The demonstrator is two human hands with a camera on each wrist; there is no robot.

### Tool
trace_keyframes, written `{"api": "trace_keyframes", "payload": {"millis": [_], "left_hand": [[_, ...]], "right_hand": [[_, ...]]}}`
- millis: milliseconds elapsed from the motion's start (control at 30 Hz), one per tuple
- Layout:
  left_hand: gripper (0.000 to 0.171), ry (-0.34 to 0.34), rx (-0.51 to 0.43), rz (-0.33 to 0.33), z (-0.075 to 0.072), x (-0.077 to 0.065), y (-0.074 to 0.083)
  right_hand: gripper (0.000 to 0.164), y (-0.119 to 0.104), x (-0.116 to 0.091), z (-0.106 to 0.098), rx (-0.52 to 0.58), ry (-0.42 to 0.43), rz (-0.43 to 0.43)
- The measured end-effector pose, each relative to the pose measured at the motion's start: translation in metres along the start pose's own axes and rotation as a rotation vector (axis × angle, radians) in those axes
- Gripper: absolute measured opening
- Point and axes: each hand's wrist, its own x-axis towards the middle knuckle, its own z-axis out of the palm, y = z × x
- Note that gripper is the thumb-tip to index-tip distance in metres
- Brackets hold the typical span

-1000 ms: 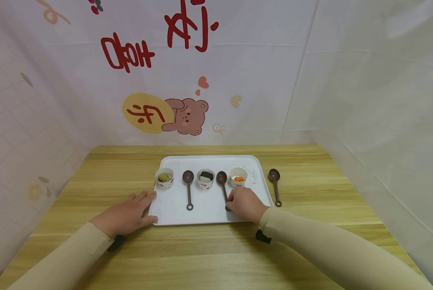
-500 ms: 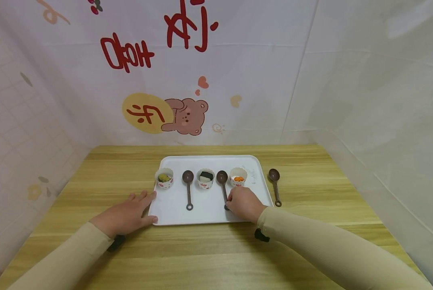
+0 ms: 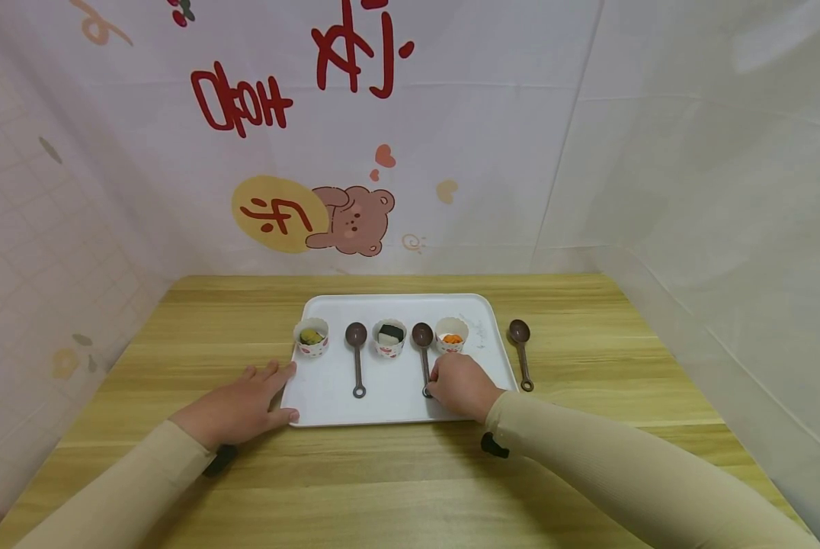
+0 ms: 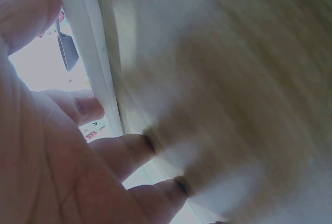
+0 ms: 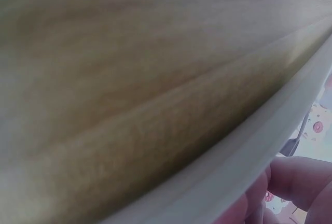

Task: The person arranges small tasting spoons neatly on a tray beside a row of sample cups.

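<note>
In the head view, a white tray (image 3: 396, 409) bears three patterned paper cups and two brown measuring spoons. My right hand (image 3: 463, 387) pinches the handle end of the spoon (image 3: 422, 335) between the middle and right cups; the spoon lies on the tray. In the right wrist view my curled fingers (image 5: 295, 180) show beyond the tray rim, their tips partly out of frame. My left hand (image 3: 241, 410) touches the tray's left edge with spread, fairly straight fingers, seen also in the left wrist view. The other spoon (image 3: 357, 335) lies between the left and middle cups.
The left cup (image 3: 312, 349) holds something greenish-yellow, the middle cup (image 3: 389, 351) a black-and-white piece, the right cup (image 3: 451, 326) something orange. A third brown spoon (image 3: 520, 332) lies on the wooden table (image 3: 355, 488), right of the tray. Cloth walls (image 3: 478, 137) enclose the back and sides.
The spoon in my right hand has turned slightly: its bowl has shifted a little right and its handle end a little left. My left hand stays in place.
</note>
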Motion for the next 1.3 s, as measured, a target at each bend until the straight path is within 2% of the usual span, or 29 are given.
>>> {"api": "trace_keyframes", "payload": {"millis": [300,800,1067,1300], "left_hand": [[0.093,-0.005,-0.002,-0.004,0.000,0.001,-0.001],[0.093,-0.005,-0.011,-0.009,0.001,0.001,-0.001],[0.093,-0.004,-0.010,-0.007,0.002,0.002,-0.002],[0.092,-0.008,-0.008,-0.011,0.001,0.001,-0.001]], "right_hand": [[0.014,-0.002,0.000,0.001,-0.011,0.000,-0.010],[0.014,0.000,-0.004,-0.002,0.035,-0.003,-0.006],[0.006,0.004,-0.011,-0.008,0.048,0.072,-0.058],[0.011,0.007,-0.013,-0.016,0.015,0.170,-0.136]]}}
